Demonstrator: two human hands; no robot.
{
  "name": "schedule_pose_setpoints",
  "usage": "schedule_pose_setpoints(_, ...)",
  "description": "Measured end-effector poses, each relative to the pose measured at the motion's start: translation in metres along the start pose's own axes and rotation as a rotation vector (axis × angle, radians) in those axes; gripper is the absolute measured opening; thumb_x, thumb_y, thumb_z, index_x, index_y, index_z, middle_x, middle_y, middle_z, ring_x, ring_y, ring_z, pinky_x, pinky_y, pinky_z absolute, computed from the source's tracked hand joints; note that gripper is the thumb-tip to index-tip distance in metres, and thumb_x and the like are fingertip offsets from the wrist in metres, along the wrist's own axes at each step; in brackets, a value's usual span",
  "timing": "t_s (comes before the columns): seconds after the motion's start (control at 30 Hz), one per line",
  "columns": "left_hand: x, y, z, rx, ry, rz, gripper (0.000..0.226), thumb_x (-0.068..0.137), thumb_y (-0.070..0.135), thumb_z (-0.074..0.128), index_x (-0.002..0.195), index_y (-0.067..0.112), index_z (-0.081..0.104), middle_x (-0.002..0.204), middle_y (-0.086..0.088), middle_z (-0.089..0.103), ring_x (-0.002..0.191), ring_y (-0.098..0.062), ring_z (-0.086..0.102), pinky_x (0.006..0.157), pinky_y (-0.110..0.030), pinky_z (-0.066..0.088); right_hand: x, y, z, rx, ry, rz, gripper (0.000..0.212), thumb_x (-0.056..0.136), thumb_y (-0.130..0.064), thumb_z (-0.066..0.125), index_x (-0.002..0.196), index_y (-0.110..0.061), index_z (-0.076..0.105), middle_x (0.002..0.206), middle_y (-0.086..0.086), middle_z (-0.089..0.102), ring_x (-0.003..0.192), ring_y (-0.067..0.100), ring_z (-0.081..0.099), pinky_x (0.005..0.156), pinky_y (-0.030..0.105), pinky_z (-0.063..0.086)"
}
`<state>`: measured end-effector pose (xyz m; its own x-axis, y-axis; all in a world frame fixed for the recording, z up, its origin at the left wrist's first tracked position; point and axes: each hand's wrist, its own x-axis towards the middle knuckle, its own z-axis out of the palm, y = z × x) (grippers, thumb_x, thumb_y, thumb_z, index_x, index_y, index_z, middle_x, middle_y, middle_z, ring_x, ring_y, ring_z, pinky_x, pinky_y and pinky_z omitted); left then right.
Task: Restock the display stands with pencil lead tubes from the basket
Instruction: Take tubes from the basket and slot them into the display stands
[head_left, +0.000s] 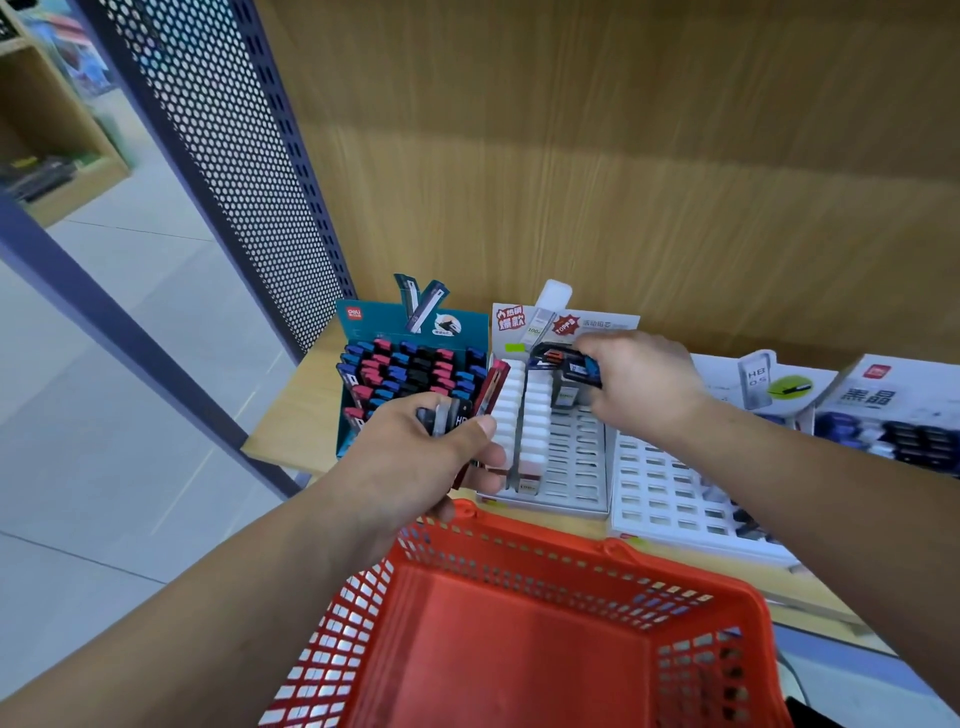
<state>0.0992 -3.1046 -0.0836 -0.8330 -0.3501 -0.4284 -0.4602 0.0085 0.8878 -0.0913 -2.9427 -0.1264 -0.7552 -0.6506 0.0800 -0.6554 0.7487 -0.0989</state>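
Nearest, a red plastic basket (470, 564) with lattice walls sits below the front edge of the wooden shelf (291, 415). Just above its far rim, the left hand (415, 467) grips a bundle of pencil lead tubes (457, 415), dark and red ones, with the fingers curled beneath them and the thumb pressed across the top. Farther in, the right hand (644, 387) hovers over the back rows of the middle white display stand (566, 467), its fingers pinching a few dark tubes (569, 361). That stand has white-capped tubes in its left columns and open slots to the right. To its left stands a teal display stand (410, 364) packed with blue, pink and black tubes; to its right lies another white slotted stand (670, 493), then a blue-and-white stand (893, 415) holding dark tubes. Behind them rise a wood-grain back panel (623, 156) and a perforated metal side panel (234, 145).
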Motion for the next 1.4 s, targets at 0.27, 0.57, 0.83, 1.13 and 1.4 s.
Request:
schedule_pose_setpoints(0.27, 0.002, -0.003, -0.002, -0.055, 0.003, -0.017, 0.022, 0.104, 0.027, 0.063, 0.119, 0.011, 0.061, 0.095, -0.006, 0.080, 0.090, -0.021, 0.078, 0.053, -0.030, 0.047, 0.000, -0.005, 0.008, 0.075, 0.062, 0.063, 0.031, 0.097, -0.033, 0.065, 0.127, -0.028, 0.059, 0.106, 0.003, 0.071, 0.095, 0.033, 0.067, 0.066, 0.033, 0.043)
schedule_pose_setpoints(0.57, -0.009, -0.012, -0.018, -0.094, -0.043, -0.005, 0.018, 0.105, 0.019, 0.060, 0.114, 0.006, 0.068, 0.097, -0.013, 0.079, 0.096, -0.026, 0.076, 0.059, -0.028, 0.053, -0.002, -0.021, -0.008, 0.302, 0.015, 0.194, 0.023, 0.096, -0.044, 0.065, 0.115, -0.031, 0.063, 0.097, -0.003, 0.068, 0.093, 0.026, 0.064, 0.067, 0.031, 0.045)
schedule_pose_setpoints(0.83, -0.029, -0.025, -0.046, -0.067, -0.041, 0.050, 0.033, 0.102, 0.019, 0.066, 0.125, 0.000, 0.052, 0.095, -0.012, 0.078, 0.079, -0.017, 0.073, 0.055, -0.030, 0.047, -0.027, -0.104, -0.060, 1.247, -0.344, 0.418, 0.047, 0.084, -0.050, 0.081, 0.102, -0.009, 0.067, 0.064, 0.005, 0.054, 0.049, 0.016, 0.038, 0.043, 0.023, 0.026)
schedule_pose_setpoints(1.13, -0.039, -0.047, -0.097, -0.083, 0.158, 0.154, 0.022, 0.088, 0.018, 0.083, 0.086, 0.009, 0.063, 0.072, -0.016, 0.061, 0.061, -0.018, 0.053, 0.059, -0.033, 0.044, -0.007, -0.165, -0.062, 1.225, -0.578, 0.558, 0.032, 0.090, -0.031, 0.079, 0.106, -0.005, 0.069, 0.084, 0.012, 0.076, 0.046, 0.011, 0.037, 0.038, 0.019, 0.024)
schedule_pose_setpoints(1.4, -0.032, -0.050, -0.125, -0.223, 0.347, 0.093, 0.006, 0.098, 0.021, 0.072, 0.098, 0.015, 0.074, 0.086, -0.011, 0.078, 0.057, -0.006, 0.068, 0.047, -0.022, 0.046, 0.019, -0.201, -0.061, 1.035, -0.327, 0.384, 0.036, 0.092, -0.021, 0.077, 0.113, 0.005, 0.064, 0.068, 0.003, 0.075, 0.044, 0.012, 0.040, 0.043, 0.023, 0.030)
